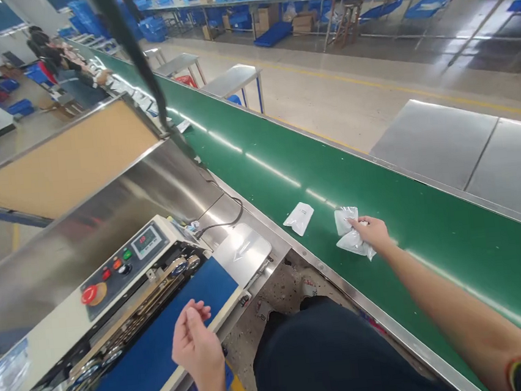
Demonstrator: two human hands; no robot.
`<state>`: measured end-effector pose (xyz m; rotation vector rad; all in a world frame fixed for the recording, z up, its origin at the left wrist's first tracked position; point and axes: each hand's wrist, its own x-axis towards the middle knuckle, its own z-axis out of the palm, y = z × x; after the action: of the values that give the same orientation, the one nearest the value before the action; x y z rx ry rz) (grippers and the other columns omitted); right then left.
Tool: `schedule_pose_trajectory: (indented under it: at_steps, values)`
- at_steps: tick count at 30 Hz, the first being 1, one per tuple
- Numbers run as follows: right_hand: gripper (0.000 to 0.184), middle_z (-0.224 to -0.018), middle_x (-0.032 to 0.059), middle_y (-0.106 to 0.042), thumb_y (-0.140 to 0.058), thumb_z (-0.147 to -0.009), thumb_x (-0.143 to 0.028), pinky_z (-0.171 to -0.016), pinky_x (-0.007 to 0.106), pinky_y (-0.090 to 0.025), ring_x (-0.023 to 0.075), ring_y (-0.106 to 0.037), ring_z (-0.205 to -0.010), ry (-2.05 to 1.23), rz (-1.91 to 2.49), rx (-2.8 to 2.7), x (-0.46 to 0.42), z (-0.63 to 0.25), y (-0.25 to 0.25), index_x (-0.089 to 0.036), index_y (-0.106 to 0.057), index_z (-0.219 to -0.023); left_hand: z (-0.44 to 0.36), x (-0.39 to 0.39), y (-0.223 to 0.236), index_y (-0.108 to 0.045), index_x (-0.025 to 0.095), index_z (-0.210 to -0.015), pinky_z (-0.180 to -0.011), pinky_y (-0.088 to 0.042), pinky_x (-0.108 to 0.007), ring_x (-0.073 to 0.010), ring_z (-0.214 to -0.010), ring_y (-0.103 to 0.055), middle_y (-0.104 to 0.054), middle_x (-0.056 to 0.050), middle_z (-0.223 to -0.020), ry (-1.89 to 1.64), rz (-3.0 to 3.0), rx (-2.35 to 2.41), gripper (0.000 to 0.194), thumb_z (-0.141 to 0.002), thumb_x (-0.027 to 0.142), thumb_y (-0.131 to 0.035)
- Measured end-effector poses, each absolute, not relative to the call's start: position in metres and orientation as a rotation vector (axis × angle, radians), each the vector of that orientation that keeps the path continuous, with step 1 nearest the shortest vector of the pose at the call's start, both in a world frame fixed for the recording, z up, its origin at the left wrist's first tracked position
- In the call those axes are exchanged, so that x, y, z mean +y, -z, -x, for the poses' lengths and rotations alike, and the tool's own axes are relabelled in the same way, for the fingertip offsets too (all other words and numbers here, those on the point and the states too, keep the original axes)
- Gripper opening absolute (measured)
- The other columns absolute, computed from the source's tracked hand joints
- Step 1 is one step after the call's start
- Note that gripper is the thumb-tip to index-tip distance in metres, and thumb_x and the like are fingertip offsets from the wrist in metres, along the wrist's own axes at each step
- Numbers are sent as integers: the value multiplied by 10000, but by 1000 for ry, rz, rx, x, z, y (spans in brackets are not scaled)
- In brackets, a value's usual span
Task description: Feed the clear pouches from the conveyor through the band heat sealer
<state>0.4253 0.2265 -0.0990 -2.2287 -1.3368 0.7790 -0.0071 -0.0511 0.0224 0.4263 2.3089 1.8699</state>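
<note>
My right hand reaches over the green conveyor belt, its thumb and fingers pinching small white plastic bags. At least two bags seem bunched together there, low over the belt or touching it. To their left, another white plastic bag lies flat on the belt by itself. My left hand hovers at the edge of the blue belt of a sealing machine. Its fingers are curled in with the thumb against them, and nothing shows in it.
A metal plate extends from the machine's end towards the conveyor. A black cable lies beside it. Steel tables line the far side. A person sits farther up the line, where more packets lie on the belt.
</note>
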Motion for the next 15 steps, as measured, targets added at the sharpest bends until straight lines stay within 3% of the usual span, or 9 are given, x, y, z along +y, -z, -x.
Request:
schedule_pose_trajectory:
  at_steps: [4, 8, 12, 15]
  values:
    - [577, -533, -12, -544, -772, -745, -729, -480, 280, -321, 131, -410, -481, -1023, 1770, -1574, 200, -332, 36, -159, -783, -834, -20, -45, -11, -797, 167, -1105, -807, -631, -384, -248, -866, -762, -803, -122, -1001, -1624, -682, 2241, 408, -961, 535, -696]
    - [552, -570, -17, -552, -750, -793, -736, -496, 269, -316, 127, -420, -518, -1323, 1387, -1863, 155, -231, -19, -184, -759, -770, -46, -13, -11, -791, 204, -1217, -960, -586, -391, -275, -1066, -744, -780, -139, -1236, -1501, -977, 2062, 442, -978, 554, -666]
    - [515, -653, -11, -603, -704, -863, -683, -581, 258, -375, 137, -480, -617, -1592, 1063, -2073, 133, -172, -39, -183, -743, -748, -41, 3, -10, -809, 169, -979, -775, -540, -297, -220, -824, -686, -770, -75, -870, -1572, -822, 2030, 490, -1043, 566, -529]
    - [515, -625, -12, -588, -727, -829, -676, -576, 257, -355, 129, -456, -600, -1726, 1061, -2134, 143, -152, -35, -181, -714, -684, -19, 4, 3, -794, 157, -836, -680, -475, -269, -193, -725, -613, -705, -44, -730, -1564, -624, 2044, 489, -1000, 559, -568]
